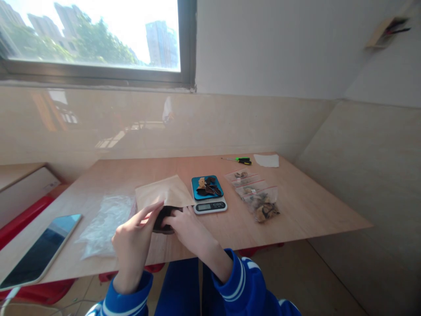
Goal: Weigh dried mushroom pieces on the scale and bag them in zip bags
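A brown paper bag [164,189] lies near the table's front edge, its dark opening facing me. My left hand [133,237] pinches the left side of the bag's mouth. My right hand [190,228] is at the opening, with its fingertips reaching inside, partly hidden. Just right of the bag is a digital scale [210,205] with a blue plate. Dark and tan dried pieces [208,188] rest on that plate. Several zip bags [258,197] holding dried pieces lie in an overlapping row to the right of the scale.
Clear plastic bags [107,224] lie left of my left hand. A tablet [41,250] with a cable sits at the far left. Screwdrivers [241,160] and a white paper [267,160] lie at the back of the wooden table [315,202]. Red stools show below.
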Demonstrator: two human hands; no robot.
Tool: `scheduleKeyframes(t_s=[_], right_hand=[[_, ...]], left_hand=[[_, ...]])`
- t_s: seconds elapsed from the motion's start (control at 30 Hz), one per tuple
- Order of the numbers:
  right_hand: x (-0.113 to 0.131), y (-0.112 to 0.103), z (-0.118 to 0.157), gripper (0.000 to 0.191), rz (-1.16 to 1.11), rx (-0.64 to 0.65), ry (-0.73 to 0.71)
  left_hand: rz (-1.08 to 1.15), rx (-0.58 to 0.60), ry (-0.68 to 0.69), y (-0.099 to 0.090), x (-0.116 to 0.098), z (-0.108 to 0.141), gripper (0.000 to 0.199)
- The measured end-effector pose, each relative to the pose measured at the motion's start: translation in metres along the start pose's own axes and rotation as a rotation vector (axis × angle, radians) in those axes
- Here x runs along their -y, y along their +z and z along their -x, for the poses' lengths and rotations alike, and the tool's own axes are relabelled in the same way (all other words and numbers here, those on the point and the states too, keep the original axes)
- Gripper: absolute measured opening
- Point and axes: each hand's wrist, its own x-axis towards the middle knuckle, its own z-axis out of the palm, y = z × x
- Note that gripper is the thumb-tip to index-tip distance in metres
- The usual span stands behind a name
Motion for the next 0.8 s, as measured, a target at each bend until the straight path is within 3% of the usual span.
scheduleKeyframes(t_s=[0.17,0.27,0.37,0.47,0.57,0.63,0.8], right_hand=[[-0.002,-0.016,0.02,0.022,-0.349,-0.132,-0.086],[-0.019,-0.027,0.035,0.029,-0.597,-0.303,-0.071],[-0.066,-0.03,0.041,0.04,-0.682,-0.589,0.102],[-0.13,-0.025,0.034,0.037,-0.561,-0.745,0.392],[-0.18,-0.016,0.019,0.032,-0.514,-0.749,0.518],[-0.197,-0.011,0.011,0.03,-0.515,-0.715,0.515],[-0.195,-0.009,0.013,0.035,-0.554,-0.659,0.46]], left_hand=[[0.057,0.032,-0.017,-0.005,0.001,-0.001,0.016],[0.108,0.035,-0.009,-0.008,-0.001,-0.002,0.017],[0.098,0.027,-0.021,-0.008,-0.002,-0.001,0.02],[0.067,0.015,-0.008,-0.005,-0.002,0.0,0.019],[0.038,0.008,0.006,-0.005,0.0,0.001,0.019],[0.04,0.017,0.008,-0.007,0.001,0.001,0.02],[0.067,0.013,0.038,-0.013,0.001,0.0,0.026]])
